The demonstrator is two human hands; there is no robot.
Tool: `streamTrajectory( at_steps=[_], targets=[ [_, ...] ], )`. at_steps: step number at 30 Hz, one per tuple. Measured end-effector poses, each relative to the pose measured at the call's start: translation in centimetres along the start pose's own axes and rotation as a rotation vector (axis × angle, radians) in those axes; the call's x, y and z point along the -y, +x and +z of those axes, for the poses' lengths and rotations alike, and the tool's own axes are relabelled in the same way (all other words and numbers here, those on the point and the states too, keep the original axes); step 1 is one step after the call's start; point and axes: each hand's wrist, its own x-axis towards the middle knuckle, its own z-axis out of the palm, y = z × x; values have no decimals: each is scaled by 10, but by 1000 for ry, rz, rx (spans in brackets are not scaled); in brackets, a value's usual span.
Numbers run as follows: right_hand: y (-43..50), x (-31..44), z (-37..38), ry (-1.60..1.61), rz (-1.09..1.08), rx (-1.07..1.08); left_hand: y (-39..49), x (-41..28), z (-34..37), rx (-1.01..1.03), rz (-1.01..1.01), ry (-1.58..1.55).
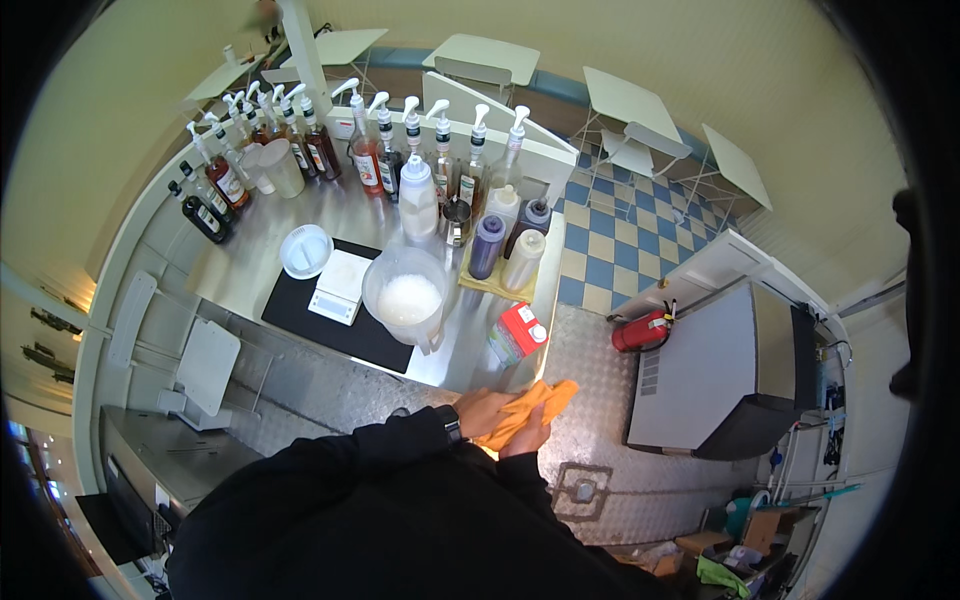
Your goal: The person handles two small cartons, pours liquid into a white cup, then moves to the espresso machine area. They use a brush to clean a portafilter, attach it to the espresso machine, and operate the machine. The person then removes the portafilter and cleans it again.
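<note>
Between my two hands is a crumpled orange cloth (556,399), just off the counter's front edge. My left hand (478,411), with a dark watch at the wrist, lies on the cloth's left side. From the lower right, my right hand (529,433) grips it, thumb on top. Closest to the hands on the steel counter (469,360) is a red carton with a white cap (519,330). A clear plastic pitcher (405,296) to its left holds white, frothy contents. Beside that, a white digital scale (337,289) rests on a black mat (289,300).
Pump-topped syrup bottles (366,154) line the counter's back. Squeeze bottles (487,244) stand on a yellow cloth (472,281). A white plastic lid or dish (306,251) lies by the scale. On the right are a fire extinguisher (641,331) and a large white cabinet (697,375).
</note>
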Motion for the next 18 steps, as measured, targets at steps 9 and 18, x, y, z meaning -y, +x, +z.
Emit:
streamTrajectory(
  at_steps=[9,18],
  targets=[
    [114,10,-81,53,-188,-145,27,13,-22,-578,120,125],
    [158,20,-44,295,9,-57,106,37,-7,-578,116,70]
  ],
)
